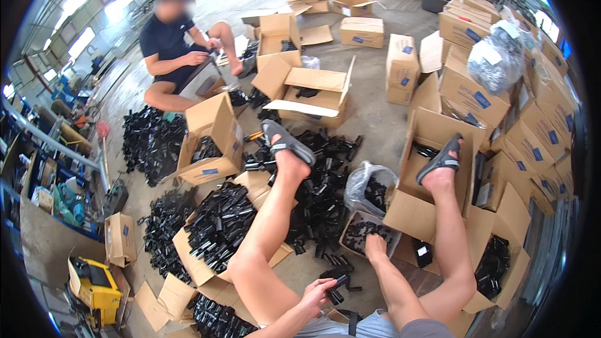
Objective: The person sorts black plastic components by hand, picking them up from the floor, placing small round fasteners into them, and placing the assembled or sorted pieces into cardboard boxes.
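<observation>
My left hand (318, 292) is closed around a black tubular part (339, 281), held low between my legs. More dark parts lie close by its far end. My right hand (375, 246) reaches down into a small open box (397, 251) of little black pieces (355, 235). Its fingertips are bent in among the pieces, so what they pinch, if anything, is hidden. Just beyond that box stands a clear plastic bag (359, 195) with more small black pieces inside.
Heaps of black parts (319, 194) spread over the floor ahead and left. An open carton (404, 213) sits under my right foot, with stacked cartons (532, 141) behind it. Another person (172, 44) sits at far left, hands on a part. A yellow case (95, 281) stands near left.
</observation>
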Available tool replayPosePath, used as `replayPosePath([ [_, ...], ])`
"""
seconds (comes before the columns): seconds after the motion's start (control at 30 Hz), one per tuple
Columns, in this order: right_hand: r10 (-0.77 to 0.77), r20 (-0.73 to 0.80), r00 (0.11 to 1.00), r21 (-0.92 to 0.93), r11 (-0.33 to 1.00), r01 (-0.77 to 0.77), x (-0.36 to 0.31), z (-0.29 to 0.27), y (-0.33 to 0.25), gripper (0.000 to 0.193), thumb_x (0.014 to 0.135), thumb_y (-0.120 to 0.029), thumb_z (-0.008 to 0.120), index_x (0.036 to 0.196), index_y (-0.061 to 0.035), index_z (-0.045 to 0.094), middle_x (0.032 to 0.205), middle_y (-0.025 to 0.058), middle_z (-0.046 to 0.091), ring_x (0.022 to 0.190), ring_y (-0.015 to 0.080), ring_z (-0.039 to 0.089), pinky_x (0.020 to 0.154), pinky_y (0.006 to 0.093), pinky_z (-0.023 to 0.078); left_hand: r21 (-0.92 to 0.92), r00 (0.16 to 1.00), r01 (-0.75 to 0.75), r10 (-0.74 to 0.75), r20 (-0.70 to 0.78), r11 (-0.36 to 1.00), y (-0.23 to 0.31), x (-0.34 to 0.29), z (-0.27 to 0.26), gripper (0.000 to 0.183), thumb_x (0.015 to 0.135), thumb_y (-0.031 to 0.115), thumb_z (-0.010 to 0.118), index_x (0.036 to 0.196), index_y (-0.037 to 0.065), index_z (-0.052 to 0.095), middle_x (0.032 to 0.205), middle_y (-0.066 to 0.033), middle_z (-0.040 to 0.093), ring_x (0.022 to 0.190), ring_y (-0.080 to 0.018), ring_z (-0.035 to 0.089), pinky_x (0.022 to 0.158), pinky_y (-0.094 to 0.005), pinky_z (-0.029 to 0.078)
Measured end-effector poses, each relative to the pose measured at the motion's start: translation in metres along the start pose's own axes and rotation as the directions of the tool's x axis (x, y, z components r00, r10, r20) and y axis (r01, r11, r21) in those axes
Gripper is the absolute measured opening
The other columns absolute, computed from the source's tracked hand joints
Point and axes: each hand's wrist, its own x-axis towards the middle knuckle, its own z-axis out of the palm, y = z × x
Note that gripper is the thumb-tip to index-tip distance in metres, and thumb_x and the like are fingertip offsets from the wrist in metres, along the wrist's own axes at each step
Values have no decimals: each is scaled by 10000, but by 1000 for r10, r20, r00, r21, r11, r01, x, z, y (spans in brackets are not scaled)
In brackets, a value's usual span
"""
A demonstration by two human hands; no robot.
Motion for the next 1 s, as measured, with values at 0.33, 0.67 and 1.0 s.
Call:
replayPosePath([
  [0.33, 34, -308, 951, 713, 670, 207, -72, -92, -37, 155, 922, -73, 633, 1047, -18, 707, 1005, 188, 718, 964, 343, 701, 872, 405, 551, -321, 957, -89, 171, 236, 943, 5, 16, -4, 259, 963, 122, 706, 1189, 79, 586, 1073, -86, 678, 971, -190, 676, 835, -347, 570],
  [0.67, 20, -302, 953, 922, 259, 287, -178, -187, -103, 160, 933, -67, 718, 1072, 11, 725, 939, 94, 756, 801, 137, 701, 730, 278, 554, -387, 752, -565, 648, 124, 729, 78, -42, 57, 252, 1002, 76, 649, 1240, 71, 568, 1116, -107, 676, 985, -202, 707, 836, -354, 613],
  [1.0, 140, -362, 922, 900, 310, 307, -193, -181, -130, 189, 837, -108, 815, 1000, -22, 773, 924, 123, 772, 807, 206, 724, 760, 331, 560, -272, 620, -765, 782, -63, 584, 59, -56, 76, 237, 953, 38, 727, 1172, 43, 635, 978, -6, 673, 726, -1, 578, 529, -142, 418],
])
